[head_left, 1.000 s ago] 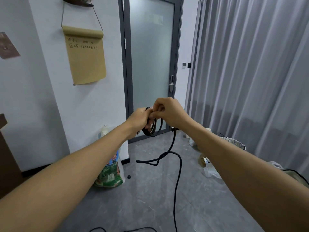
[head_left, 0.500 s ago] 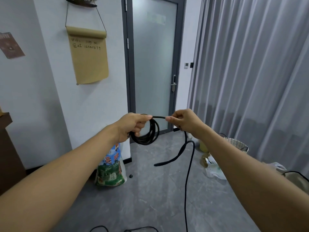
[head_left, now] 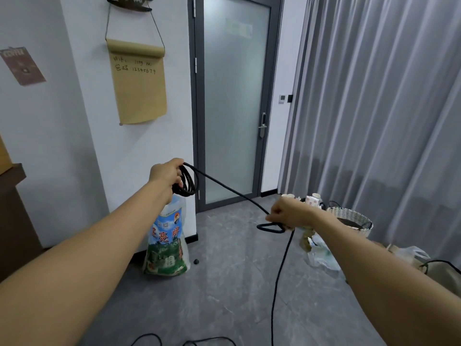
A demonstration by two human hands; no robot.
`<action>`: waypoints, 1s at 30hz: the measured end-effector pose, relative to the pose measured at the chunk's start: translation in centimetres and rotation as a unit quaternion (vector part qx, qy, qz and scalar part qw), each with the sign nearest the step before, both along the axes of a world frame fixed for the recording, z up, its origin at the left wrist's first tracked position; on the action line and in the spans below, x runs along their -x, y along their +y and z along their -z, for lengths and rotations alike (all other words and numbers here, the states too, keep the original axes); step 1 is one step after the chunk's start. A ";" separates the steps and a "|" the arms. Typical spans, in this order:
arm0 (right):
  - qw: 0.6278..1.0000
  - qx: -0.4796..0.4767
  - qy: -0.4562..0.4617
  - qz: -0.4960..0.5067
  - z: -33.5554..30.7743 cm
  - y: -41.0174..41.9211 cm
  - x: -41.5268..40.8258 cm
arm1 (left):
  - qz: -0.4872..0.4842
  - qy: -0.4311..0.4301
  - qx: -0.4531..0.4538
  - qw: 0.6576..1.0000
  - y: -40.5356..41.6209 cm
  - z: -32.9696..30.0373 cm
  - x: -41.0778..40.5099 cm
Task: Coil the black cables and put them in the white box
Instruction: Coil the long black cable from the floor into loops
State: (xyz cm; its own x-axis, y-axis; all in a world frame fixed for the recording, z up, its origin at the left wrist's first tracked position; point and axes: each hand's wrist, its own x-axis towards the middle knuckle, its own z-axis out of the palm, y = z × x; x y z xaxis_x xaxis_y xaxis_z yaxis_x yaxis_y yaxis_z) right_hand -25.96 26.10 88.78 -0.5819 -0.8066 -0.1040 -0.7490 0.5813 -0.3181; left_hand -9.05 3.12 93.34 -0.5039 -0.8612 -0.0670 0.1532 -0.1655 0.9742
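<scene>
My left hand (head_left: 166, 172) grips a small coil of the black cable (head_left: 187, 182), held up in front of the white wall. From the coil a straight stretch of cable (head_left: 224, 186) runs down and to the right to my right hand (head_left: 287, 213), which pinches it lower and further right. Just below the right hand the cable makes a small flat loop (head_left: 270, 227), then hangs to the floor. More black cable (head_left: 147, 339) lies on the floor at the bottom edge. The white box is not in view.
A printed plastic sack (head_left: 168, 243) leans against the wall below my left hand. A white woven basket (head_left: 350, 219), cups and plastic bags (head_left: 321, 255) sit on the grey floor at right, in front of grey curtains. A frosted glass door (head_left: 234, 101) is straight ahead.
My hands have drawn apart. The right hand slid down and to the right along the cable, pulling a length straight. The left hand rose slightly to the left with the coil.
</scene>
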 end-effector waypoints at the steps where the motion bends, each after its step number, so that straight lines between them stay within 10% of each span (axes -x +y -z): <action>1: 1.000 0.001 0.003 -0.002 0.1 0.0 -0.1 | -0.011 -0.001 -0.003 1.000 -0.1 0.1 0.0; 9: 0.937 0.294 -0.124 0.142 -0.1 1.6 1.1 | -0.055 -0.047 0.020 0.997 -0.9 0.8 0.0; 17: 0.713 0.568 -0.301 0.279 -2.2 0.3 0.6 | -0.039 -0.101 0.037 0.993 0.0 1.5 1.3; 25: 0.766 0.442 -0.104 0.455 0.4 1.8 2.4 | -0.133 -0.070 0.027 0.988 -1.6 -0.3 0.3; 30: 0.933 0.249 -0.159 0.207 1.4 0.4 1.4 | -0.153 -0.054 0.036 0.986 -1.5 -1.3 0.9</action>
